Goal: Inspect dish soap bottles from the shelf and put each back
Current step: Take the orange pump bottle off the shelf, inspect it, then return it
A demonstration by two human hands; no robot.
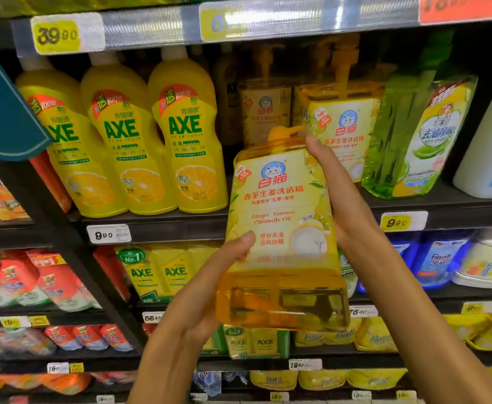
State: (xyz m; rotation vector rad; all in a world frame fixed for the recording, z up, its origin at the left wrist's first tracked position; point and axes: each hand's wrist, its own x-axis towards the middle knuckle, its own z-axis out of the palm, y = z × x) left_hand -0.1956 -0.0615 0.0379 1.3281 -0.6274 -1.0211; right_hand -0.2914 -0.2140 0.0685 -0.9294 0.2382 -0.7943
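Two hands round one amber dish soap bottle (282, 237), lifted clear of the shelf (297, 217) and tilted with its pump top (285, 132) leaning away and its base toward the camera. Left hand (206, 284) low on the bottle's left side, thumb pressed on the yellow label, fingers hidden behind, so a closed grip on the bottle. Right hand (343, 199) along the right edge, thumb up near the shoulder, fingers wrapped out of sight behind, likewise gripping it. Label facing the camera, with a cat emblem and "Ginger Essence Citronella Oil".

Just behind, on the shelf, two matching amber pump bottles (340, 118) standing upright, one deeper in than the other. Left of those, three yellow AXE bottles (151, 135) in a row with white caps. Right of them, a green refill pouch (413, 141) and a white jug (489, 147) cut off by the frame edge. Price tags (109, 234) reading 9.90 on the shelf edge. Lower shelves blurred, stocked with yellow AXE packs (157, 272) and red pouches (35, 278).
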